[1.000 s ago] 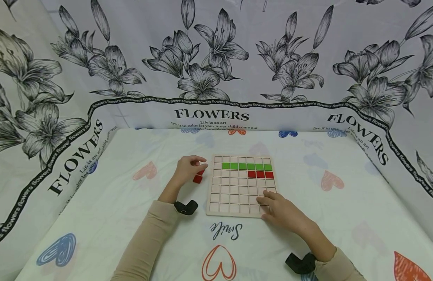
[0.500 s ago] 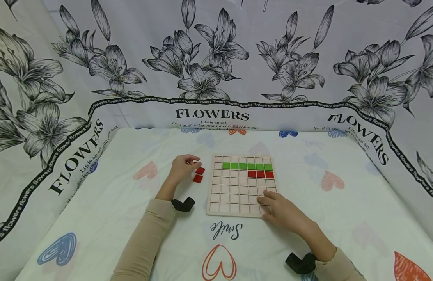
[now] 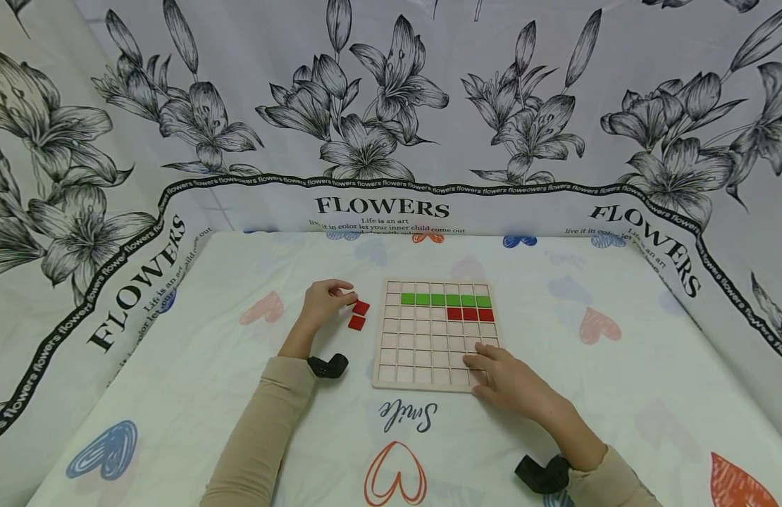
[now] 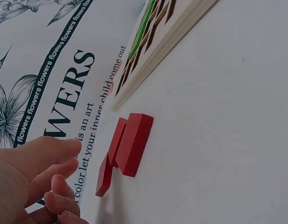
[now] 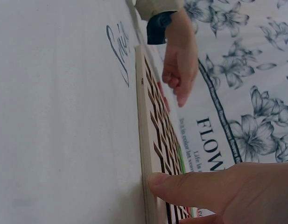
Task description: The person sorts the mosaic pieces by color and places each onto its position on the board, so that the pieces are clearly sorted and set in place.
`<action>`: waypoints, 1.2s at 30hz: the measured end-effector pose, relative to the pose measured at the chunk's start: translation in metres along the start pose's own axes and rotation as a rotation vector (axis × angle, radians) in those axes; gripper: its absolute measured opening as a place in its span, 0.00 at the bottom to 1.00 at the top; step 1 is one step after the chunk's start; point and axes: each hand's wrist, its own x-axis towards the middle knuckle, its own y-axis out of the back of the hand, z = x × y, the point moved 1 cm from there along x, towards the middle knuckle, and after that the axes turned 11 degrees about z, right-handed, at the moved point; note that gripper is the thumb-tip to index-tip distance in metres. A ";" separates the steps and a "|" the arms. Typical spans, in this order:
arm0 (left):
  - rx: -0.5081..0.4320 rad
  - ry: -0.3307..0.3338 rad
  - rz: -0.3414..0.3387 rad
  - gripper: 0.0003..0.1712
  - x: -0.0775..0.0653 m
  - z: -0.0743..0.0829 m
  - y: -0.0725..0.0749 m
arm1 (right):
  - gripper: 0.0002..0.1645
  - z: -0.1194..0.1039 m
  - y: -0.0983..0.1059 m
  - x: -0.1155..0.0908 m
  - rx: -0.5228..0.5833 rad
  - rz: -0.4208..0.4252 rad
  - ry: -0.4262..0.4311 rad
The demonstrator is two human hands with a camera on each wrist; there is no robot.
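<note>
My left hand (image 3: 324,304) hovers beside several small square tiles left of the board. Its fingers are loosely bent and hold nothing, as the left wrist view shows. Three red tiles (image 4: 136,143) lie there; two of these red tiles (image 3: 357,322) show plainly in the head view, while the third is partly hidden by the fingertips. My right hand (image 3: 514,384) rests on the front right corner of a wooden grid board (image 3: 429,387), its straight thumb (image 5: 181,186) touching the near rim. A row of green tiles (image 3: 438,300) and three red tiles (image 3: 470,315) sit in the board's cells.
The board lies flat on a white cloth (image 3: 239,394) printed with hearts and words. A flower-printed curtain (image 3: 391,105) rises behind and along both sides. Black wrist devices sit below each hand, the left device (image 3: 329,366) close to the board's left side.
My left hand has drawn back a little to the left, uncovering the red tiles beside the board. My right hand and the board have stayed put.
</note>
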 end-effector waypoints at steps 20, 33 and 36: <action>0.069 0.041 -0.012 0.21 0.005 -0.017 0.001 | 0.29 -0.004 0.003 0.000 0.014 -0.004 -0.012; 0.096 0.066 -0.031 0.21 0.006 -0.020 0.004 | 0.29 -0.005 0.005 -0.001 0.007 -0.008 -0.002; 0.093 0.069 -0.030 0.20 0.006 -0.021 0.003 | 0.29 -0.005 0.005 -0.001 0.007 -0.009 0.004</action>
